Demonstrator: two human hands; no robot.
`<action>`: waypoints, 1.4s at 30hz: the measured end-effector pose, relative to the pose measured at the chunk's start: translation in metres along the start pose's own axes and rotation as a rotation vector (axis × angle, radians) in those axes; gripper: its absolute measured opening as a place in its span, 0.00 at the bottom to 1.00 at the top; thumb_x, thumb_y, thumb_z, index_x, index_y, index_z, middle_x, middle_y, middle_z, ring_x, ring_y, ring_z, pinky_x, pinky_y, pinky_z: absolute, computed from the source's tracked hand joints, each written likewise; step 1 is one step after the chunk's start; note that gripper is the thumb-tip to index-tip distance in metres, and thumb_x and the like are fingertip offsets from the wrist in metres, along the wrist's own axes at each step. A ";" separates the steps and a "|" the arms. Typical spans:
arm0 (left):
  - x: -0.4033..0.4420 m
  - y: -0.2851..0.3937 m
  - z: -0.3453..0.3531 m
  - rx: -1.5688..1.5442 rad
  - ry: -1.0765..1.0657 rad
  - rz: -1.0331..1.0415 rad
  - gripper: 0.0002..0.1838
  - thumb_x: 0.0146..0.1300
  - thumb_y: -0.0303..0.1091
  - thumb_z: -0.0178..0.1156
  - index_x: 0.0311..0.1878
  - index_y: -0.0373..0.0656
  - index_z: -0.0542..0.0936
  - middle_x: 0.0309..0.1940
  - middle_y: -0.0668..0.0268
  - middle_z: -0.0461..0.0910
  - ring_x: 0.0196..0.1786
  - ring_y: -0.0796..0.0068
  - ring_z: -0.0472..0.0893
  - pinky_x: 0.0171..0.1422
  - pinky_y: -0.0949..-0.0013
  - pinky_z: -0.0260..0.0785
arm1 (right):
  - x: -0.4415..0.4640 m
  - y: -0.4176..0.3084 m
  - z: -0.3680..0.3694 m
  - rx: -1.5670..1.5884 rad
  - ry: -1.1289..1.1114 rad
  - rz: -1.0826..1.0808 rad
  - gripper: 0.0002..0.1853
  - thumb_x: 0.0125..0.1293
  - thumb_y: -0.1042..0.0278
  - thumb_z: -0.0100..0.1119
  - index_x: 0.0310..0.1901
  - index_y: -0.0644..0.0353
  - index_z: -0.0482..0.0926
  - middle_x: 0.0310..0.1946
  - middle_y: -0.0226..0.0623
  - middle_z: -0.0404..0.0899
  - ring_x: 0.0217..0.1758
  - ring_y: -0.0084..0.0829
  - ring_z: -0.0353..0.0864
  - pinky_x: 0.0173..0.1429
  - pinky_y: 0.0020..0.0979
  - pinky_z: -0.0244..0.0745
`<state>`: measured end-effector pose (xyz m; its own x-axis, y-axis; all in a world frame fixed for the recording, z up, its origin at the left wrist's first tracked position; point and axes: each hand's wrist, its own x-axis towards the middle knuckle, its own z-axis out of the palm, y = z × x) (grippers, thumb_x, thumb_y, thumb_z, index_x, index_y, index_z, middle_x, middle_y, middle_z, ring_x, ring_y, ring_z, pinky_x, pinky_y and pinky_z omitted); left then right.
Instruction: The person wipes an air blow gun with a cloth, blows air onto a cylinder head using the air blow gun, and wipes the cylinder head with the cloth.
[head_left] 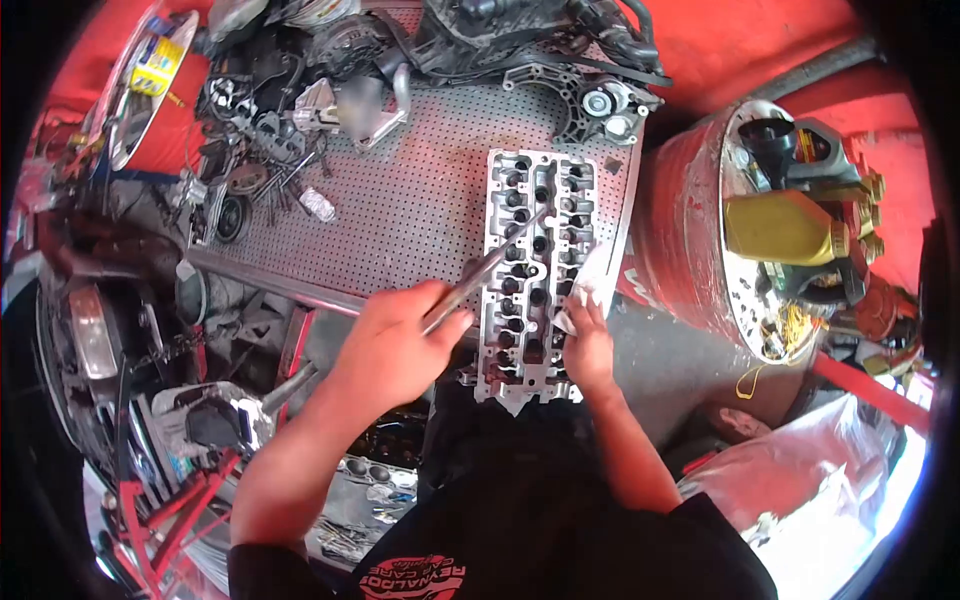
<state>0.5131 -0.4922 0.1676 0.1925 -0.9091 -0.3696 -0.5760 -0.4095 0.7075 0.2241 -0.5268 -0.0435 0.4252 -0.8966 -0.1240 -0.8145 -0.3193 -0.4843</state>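
Note:
A cylinder head (540, 270), pale metal with rows of dark bores, lies lengthwise on the perforated metal table (420, 180), its near end toward my body. My left hand (390, 345) is closed around a long, slim metal rod (483, 272), left of the head. The rod slants up and to the right, its far tip over the middle row of bores. My right hand (590, 350) rests at the head's right edge, fingers closed on a white rag (596, 268). The rag lies partly along that edge; its lower part is hidden by the fingers.
Dark engine parts (480, 40) crowd the table's back, and bolts and small parts (270, 160) its left. A metal bracket (575, 100) sits behind the head. To the right, a red drum (685, 220) carries oil bottles (785, 228) and a black funnel (768, 145).

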 end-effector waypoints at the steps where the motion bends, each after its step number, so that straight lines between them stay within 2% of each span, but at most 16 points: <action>1: 0.013 0.002 0.004 0.006 -0.024 0.011 0.15 0.64 0.38 0.68 0.46 0.38 0.82 0.30 0.51 0.83 0.33 0.49 0.83 0.40 0.54 0.73 | -0.011 -0.019 -0.020 0.139 -0.045 0.130 0.33 0.55 0.86 0.52 0.64 0.53 0.76 0.66 0.58 0.71 0.63 0.58 0.76 0.63 0.48 0.77; 8: 0.105 0.037 0.017 0.464 -0.191 0.055 0.10 0.64 0.36 0.63 0.40 0.38 0.81 0.33 0.49 0.83 0.39 0.44 0.83 0.45 0.48 0.74 | -0.084 0.009 -0.029 0.624 0.183 0.581 0.27 0.58 0.84 0.50 0.61 0.62 0.77 0.53 0.53 0.80 0.51 0.49 0.84 0.58 0.39 0.78; 10: 0.116 0.068 0.015 0.676 -0.251 0.104 0.12 0.62 0.36 0.64 0.43 0.39 0.83 0.34 0.48 0.84 0.41 0.44 0.84 0.48 0.48 0.76 | -0.087 0.011 -0.033 0.096 0.373 0.418 0.23 0.59 0.76 0.57 0.58 0.60 0.80 0.46 0.51 0.81 0.47 0.46 0.83 0.51 0.40 0.78; 12: 0.136 0.091 0.013 0.720 -0.395 0.034 0.14 0.60 0.36 0.64 0.47 0.39 0.84 0.36 0.47 0.84 0.42 0.43 0.84 0.51 0.50 0.77 | -0.090 0.005 -0.030 0.191 0.330 0.505 0.20 0.65 0.71 0.57 0.58 0.63 0.79 0.47 0.49 0.81 0.47 0.39 0.82 0.53 0.35 0.76; 13: 0.149 0.096 0.012 0.711 -0.415 0.032 0.14 0.58 0.33 0.62 0.46 0.36 0.84 0.39 0.45 0.84 0.45 0.44 0.84 0.52 0.51 0.77 | -0.087 0.001 -0.025 0.635 0.323 0.650 0.19 0.67 0.70 0.57 0.58 0.64 0.78 0.47 0.47 0.81 0.49 0.34 0.81 0.53 0.34 0.75; 15: 0.164 0.107 -0.002 0.716 -0.395 0.045 0.15 0.56 0.30 0.60 0.45 0.34 0.84 0.42 0.43 0.84 0.47 0.45 0.85 0.54 0.52 0.77 | -0.052 -0.010 -0.018 0.938 0.440 0.553 0.17 0.71 0.70 0.55 0.58 0.67 0.77 0.47 0.40 0.81 0.48 0.26 0.79 0.53 0.31 0.75; 17: 0.154 0.102 -0.032 0.526 -0.296 0.012 0.17 0.59 0.37 0.65 0.46 0.34 0.84 0.33 0.54 0.84 0.32 0.63 0.82 0.36 0.61 0.73 | 0.002 -0.055 -0.050 1.103 0.355 0.688 0.19 0.72 0.75 0.53 0.63 0.66 0.73 0.49 0.39 0.82 0.49 0.27 0.79 0.56 0.31 0.75; 20: 0.113 0.072 -0.077 0.057 -0.182 -0.209 0.16 0.64 0.39 0.67 0.47 0.36 0.83 0.27 0.66 0.83 0.17 0.82 0.73 0.20 0.75 0.63 | 0.089 -0.075 -0.010 1.055 0.364 0.456 0.20 0.71 0.77 0.51 0.64 0.64 0.71 0.48 0.46 0.81 0.52 0.38 0.80 0.60 0.37 0.73; 23: 0.050 0.013 -0.092 -0.065 0.069 -0.285 0.09 0.67 0.35 0.65 0.43 0.39 0.83 0.25 0.70 0.82 0.16 0.85 0.71 0.20 0.75 0.63 | 0.172 -0.079 0.036 0.768 0.467 0.235 0.21 0.66 0.76 0.53 0.62 0.65 0.72 0.53 0.58 0.77 0.58 0.57 0.77 0.65 0.42 0.70; 26: -0.017 -0.046 -0.088 -0.326 0.245 -0.407 0.07 0.68 0.31 0.64 0.44 0.38 0.82 0.27 0.69 0.83 0.16 0.85 0.71 0.20 0.76 0.62 | 0.225 -0.057 0.078 1.050 0.305 0.547 0.23 0.62 0.72 0.59 0.58 0.73 0.75 0.50 0.50 0.82 0.59 0.46 0.79 0.67 0.40 0.70; 28: -0.057 -0.082 -0.083 -0.419 0.337 -0.441 0.08 0.68 0.32 0.65 0.44 0.37 0.82 0.27 0.67 0.83 0.17 0.84 0.71 0.21 0.77 0.62 | 0.242 -0.023 0.096 1.134 0.315 0.470 0.20 0.62 0.69 0.60 0.54 0.72 0.77 0.45 0.44 0.83 0.53 0.38 0.81 0.62 0.38 0.73; 30: -0.092 -0.108 -0.080 -0.414 0.318 -0.512 0.12 0.68 0.35 0.64 0.48 0.37 0.82 0.30 0.65 0.85 0.17 0.82 0.72 0.21 0.76 0.63 | 0.239 -0.038 0.042 1.706 0.242 0.411 0.18 0.64 0.65 0.58 0.51 0.67 0.80 0.43 0.42 0.83 0.47 0.34 0.81 0.54 0.32 0.74; 32: -0.105 -0.124 -0.075 -0.499 0.403 -0.568 0.12 0.68 0.36 0.64 0.47 0.37 0.82 0.30 0.65 0.85 0.17 0.82 0.72 0.21 0.76 0.63 | 0.233 -0.068 0.008 1.673 0.278 0.578 0.12 0.66 0.62 0.57 0.43 0.60 0.82 0.33 0.36 0.82 0.38 0.31 0.80 0.48 0.27 0.73; 36: -0.116 -0.147 -0.071 -0.611 0.413 -0.605 0.11 0.67 0.34 0.67 0.48 0.38 0.81 0.30 0.65 0.85 0.17 0.82 0.72 0.21 0.75 0.62 | 0.234 -0.059 0.005 1.582 0.157 0.605 0.19 0.67 0.56 0.55 0.46 0.65 0.81 0.23 0.31 0.74 0.31 0.26 0.75 0.41 0.25 0.69; 39: -0.111 -0.150 -0.074 -0.632 0.408 -0.624 0.12 0.67 0.34 0.67 0.49 0.38 0.81 0.30 0.66 0.85 0.18 0.84 0.72 0.22 0.76 0.63 | 0.248 -0.062 0.002 1.386 0.097 0.540 0.19 0.67 0.54 0.56 0.44 0.65 0.80 0.22 0.32 0.72 0.31 0.30 0.75 0.43 0.28 0.71; 42: -0.105 -0.148 -0.079 -0.631 0.396 -0.633 0.11 0.68 0.32 0.66 0.49 0.38 0.81 0.31 0.66 0.85 0.19 0.84 0.73 0.23 0.77 0.64 | 0.257 -0.050 0.018 1.607 0.136 0.645 0.20 0.67 0.53 0.57 0.43 0.65 0.80 0.22 0.34 0.73 0.31 0.34 0.76 0.46 0.32 0.73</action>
<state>0.6406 -0.3424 0.1488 0.6392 -0.4193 -0.6446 0.2345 -0.6921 0.6827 0.3808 -0.7354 -0.0664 0.1139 -0.7907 -0.6015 0.3826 0.5937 -0.7080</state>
